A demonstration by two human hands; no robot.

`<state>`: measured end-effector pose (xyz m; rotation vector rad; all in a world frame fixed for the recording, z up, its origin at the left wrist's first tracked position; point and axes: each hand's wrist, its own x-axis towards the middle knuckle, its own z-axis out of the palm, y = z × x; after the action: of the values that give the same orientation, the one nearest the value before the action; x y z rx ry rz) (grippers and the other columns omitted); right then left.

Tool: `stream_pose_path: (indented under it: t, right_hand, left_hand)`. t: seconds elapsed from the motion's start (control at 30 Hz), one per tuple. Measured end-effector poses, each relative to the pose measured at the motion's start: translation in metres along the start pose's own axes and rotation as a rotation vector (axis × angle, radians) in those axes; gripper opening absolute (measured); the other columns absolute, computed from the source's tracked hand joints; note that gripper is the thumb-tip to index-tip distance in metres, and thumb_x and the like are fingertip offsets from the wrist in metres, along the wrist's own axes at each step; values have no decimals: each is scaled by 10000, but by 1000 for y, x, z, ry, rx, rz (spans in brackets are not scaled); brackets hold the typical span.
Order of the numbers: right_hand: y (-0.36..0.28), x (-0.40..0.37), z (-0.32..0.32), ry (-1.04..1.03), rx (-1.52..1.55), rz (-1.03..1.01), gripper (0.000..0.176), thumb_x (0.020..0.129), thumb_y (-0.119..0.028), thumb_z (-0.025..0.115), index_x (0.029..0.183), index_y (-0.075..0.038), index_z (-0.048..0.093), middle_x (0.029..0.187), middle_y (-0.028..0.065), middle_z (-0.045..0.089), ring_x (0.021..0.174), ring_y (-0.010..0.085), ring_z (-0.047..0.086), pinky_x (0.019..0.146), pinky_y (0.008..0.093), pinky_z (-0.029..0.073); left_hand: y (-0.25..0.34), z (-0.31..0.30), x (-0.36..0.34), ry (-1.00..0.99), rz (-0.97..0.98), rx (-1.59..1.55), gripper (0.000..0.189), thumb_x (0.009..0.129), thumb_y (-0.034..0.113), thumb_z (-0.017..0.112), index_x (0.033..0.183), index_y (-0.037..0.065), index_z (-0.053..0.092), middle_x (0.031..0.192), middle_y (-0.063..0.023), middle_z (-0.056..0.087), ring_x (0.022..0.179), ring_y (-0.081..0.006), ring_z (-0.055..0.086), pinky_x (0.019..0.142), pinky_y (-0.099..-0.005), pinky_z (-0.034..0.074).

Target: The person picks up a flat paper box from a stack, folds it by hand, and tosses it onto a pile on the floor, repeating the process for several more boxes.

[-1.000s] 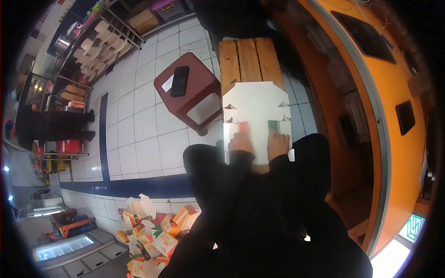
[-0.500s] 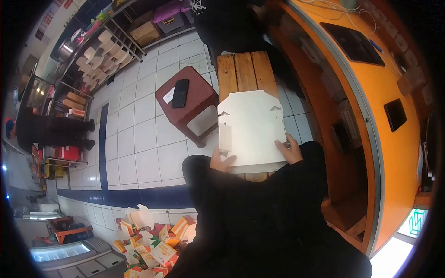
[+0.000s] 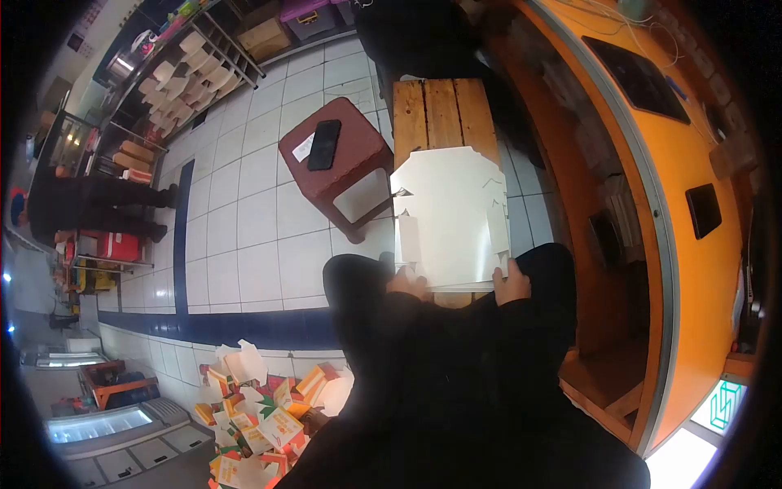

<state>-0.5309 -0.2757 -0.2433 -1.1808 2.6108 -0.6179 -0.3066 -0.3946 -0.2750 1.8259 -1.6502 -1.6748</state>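
At far left a person (image 3: 90, 213) stands by metal shelves (image 3: 183, 61); low on the floor lies a pile of printed cartons (image 3: 265, 420), loosely heaped close to the seat; a red stool (image 3: 358, 138) stands just beside the surface and carries a phone (image 3: 324, 144), clear of the work; the left hand (image 3: 407, 284) pinches the near left corner of a flat white sheet (image 3: 452, 212); the sheet lies across the plank surface (image 3: 440, 110), its near edge at the knees; the right hand (image 3: 511, 287) is closed on the near right corner, so the two holds seem to keep it flat and square.
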Motion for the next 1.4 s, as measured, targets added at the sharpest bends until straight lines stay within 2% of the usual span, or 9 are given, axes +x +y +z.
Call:
stream_pose_path:
  t: [0.07,0.37,0.57,0.67,0.77,0.9,1.0,1.17,1.4]
  right_hand:
    - [-15,0,-2,-140,-67,0,257,908,-215,547,1104,-50,532,708,203,650,699,409,656,605,528,502]
    - [-33,-13,18,-217,-340,-323,85,943,-111,463,976,-40,495,896,168,673,675,329,683,581,420,554]
    - [-49,-17,-42,-182,-79,103,685,750,-326,762,1318,-93,459,1230,223,533,1143,382,533,873,502,475]
    - [-69,-18,-68,-82,-195,-370,920,699,-313,799,1475,-165,329,1439,168,365,1380,373,260,1118,616,158]
    - [-57,-8,-46,-193,-305,-595,872,735,-266,776,1474,-163,325,1455,145,372,1386,356,280,1136,602,143]
    - [-42,-4,-13,-125,-299,-645,567,818,-104,632,1364,-124,480,1313,119,536,1293,326,429,1116,545,262]
    - [-45,-13,-31,-52,-198,-721,464,762,-57,616,1225,-50,579,1159,138,585,1137,326,515,1013,466,395]
    - [-37,-28,-28,-174,-143,-760,398,736,-21,605,1134,-10,614,1043,139,570,1022,314,533,899,400,460]
    - [-22,16,6,-543,-191,-615,225,790,-80,609,994,-65,701,855,134,637,883,324,616,827,420,501]
  left_hand:
    - [13,8,-18,336,346,601,244,869,168,549,1076,38,545,872,-172,657,666,-321,680,568,-419,573]
    - [28,47,-10,475,420,900,183,947,248,499,956,69,537,809,-150,626,683,-339,680,567,-440,549]
    - [19,-15,-24,338,462,595,270,918,243,561,1037,3,597,921,-186,690,695,-260,704,554,-334,560]
    - [16,-20,-26,210,491,83,272,908,171,601,1099,-24,600,879,-159,701,736,-214,706,581,-335,558]
    - [29,-23,-33,51,385,-286,245,903,123,626,1077,-48,602,832,-121,699,715,-159,691,563,-312,545]
    - [57,-29,-60,329,309,314,448,837,309,712,1142,2,595,947,-163,669,839,-284,683,771,-404,542]
    - [106,-33,-110,733,805,749,581,754,383,763,1207,76,570,1113,-152,631,1025,-313,630,977,-464,436]
    - [58,-3,-67,-20,805,1136,409,820,264,667,1200,137,583,1107,-93,631,1024,-296,621,976,-488,440]
    - [83,-5,-32,-312,543,1064,178,890,245,575,972,140,694,949,-109,675,906,-322,668,762,-455,536]
